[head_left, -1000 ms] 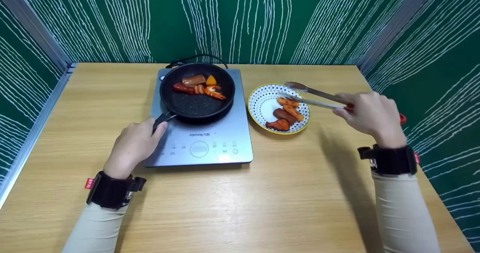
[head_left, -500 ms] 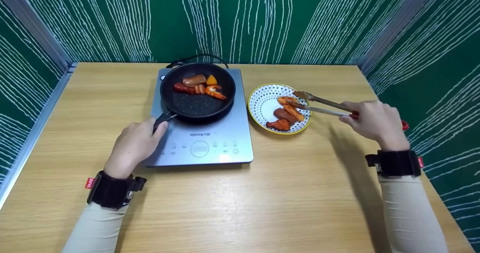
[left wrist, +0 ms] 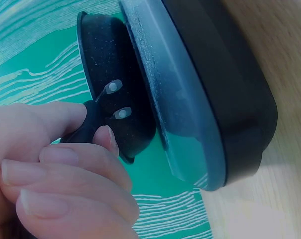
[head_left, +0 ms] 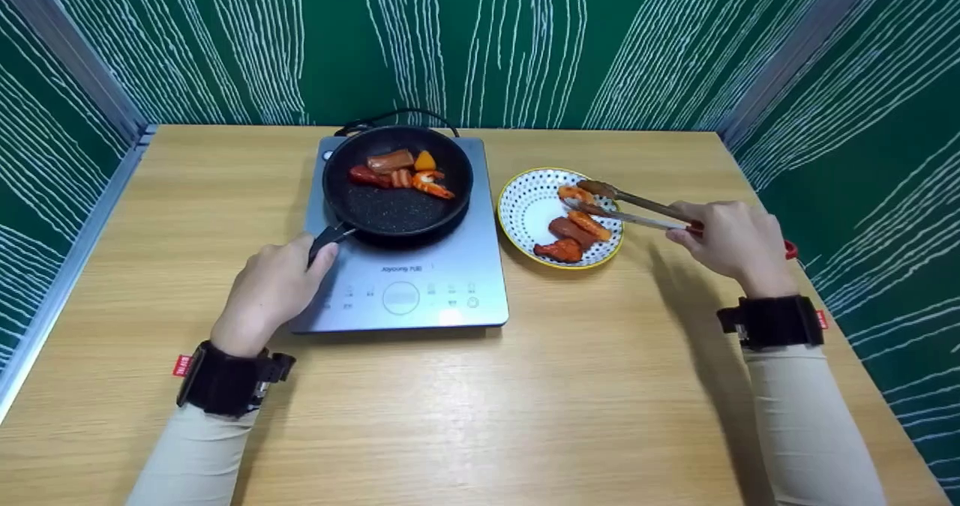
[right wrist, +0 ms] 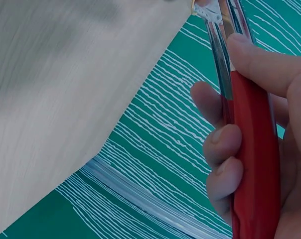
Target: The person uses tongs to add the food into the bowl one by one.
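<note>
My left hand [head_left: 276, 287] grips the black handle [head_left: 330, 238] of a frying pan [head_left: 397, 214], which sits on a silver induction cooker [head_left: 450, 288]. In the pan lie brown, red and orange food pieces, one of them shrimp-like [head_left: 432, 185], and a yellow piece [head_left: 425, 161]. My right hand [head_left: 731, 244] holds metal tongs [head_left: 645, 212] by their red handles [right wrist: 255, 154], fingers curled round them. The tong tips are down in a dotted bowl [head_left: 517, 221], one on each side of an orange piece [head_left: 571, 192]. Nearer pieces there are a brown one [head_left: 568, 230] and a reddish drumstick-like one [head_left: 559, 250].
The bowl stands just right of the cooker on a wooden table [head_left: 480, 416]. A black cable [head_left: 405, 110] runs behind the pan. Green walls [head_left: 517, 49] with white streaks enclose the table's back and sides.
My right hand first lowers the tongs toward the bowl, then shifts slightly left, bringing their tips around the orange piece. My left hand stays on the pan handle.
</note>
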Demonstrator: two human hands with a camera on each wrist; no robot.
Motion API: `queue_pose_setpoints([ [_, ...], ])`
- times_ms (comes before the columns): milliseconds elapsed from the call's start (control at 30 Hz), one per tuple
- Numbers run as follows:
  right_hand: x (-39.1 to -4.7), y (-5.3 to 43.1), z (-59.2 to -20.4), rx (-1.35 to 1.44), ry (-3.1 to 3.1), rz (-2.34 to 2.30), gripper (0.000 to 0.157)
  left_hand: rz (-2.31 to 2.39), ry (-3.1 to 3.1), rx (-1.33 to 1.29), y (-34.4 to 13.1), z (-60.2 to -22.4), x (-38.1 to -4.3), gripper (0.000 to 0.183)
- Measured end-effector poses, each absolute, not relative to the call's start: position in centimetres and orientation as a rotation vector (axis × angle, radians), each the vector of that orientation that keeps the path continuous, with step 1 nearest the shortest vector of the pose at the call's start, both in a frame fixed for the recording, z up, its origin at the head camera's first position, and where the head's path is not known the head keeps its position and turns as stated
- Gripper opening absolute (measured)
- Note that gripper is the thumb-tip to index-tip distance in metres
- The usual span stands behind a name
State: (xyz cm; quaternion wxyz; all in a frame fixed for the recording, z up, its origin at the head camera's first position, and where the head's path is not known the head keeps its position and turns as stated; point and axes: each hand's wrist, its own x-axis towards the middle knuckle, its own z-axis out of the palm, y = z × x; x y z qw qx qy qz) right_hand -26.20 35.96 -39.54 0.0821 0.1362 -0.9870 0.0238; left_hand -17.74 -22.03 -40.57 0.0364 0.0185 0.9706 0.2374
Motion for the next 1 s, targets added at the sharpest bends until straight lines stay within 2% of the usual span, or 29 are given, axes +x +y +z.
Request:
queue_pose_setpoints([
  [500,-26.4,34.7,-40.7,0.427,-2.885,0.053,0.035,0.743,2.951,0.033,-22.2,-40.6,-17.5,0.042],
  [767,-26.2,34.9,-41.3,0.413,-2.847,0.053,0.041,0.747,2.951,0.038,-22.0,-40.6,-17.7,0.042],
  [1000,-26.0,35.1,-41.4,0.410,-2.831,0.032,0.036,0.725,2.970,0.041,-22.0,-40.5,-17.8,0.043],
])
